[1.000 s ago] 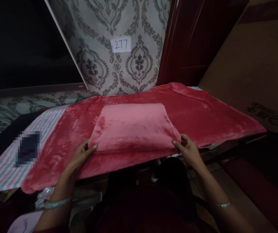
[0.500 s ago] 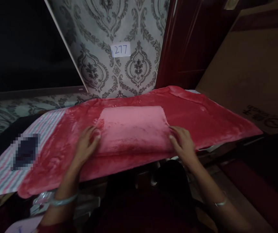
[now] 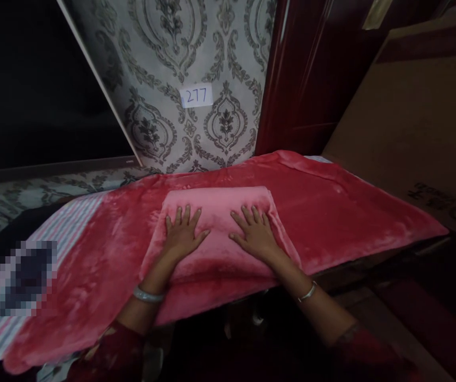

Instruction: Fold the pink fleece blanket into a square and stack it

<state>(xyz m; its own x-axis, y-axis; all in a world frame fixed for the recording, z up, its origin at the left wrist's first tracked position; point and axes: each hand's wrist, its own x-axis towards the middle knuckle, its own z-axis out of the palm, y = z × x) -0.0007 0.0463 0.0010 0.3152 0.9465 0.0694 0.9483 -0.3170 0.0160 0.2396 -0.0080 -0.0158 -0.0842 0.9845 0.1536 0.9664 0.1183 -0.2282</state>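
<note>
— Where are the hands?
— Both lie flat on the folded pink cloth (image 3: 218, 233). The left hand (image 3: 182, 236) presses its left half, the right hand (image 3: 255, 236) its right half, palms down.
— And the fingers?
— Spread open and straight on both hands, gripping nothing. Each wrist wears a bangle.
— Where does the cloth sit?
— On the middle of a red blanket (image 3: 331, 207) that covers the table, close to the near edge.
— What else is around?
— A striped cloth (image 3: 69, 223) under the blanket's left end, patterned wallpaper (image 3: 164, 63) behind with a paper label (image 3: 196, 96) reading 277, a dark red door (image 3: 311, 74) and a cardboard box (image 3: 419, 122) at right.
</note>
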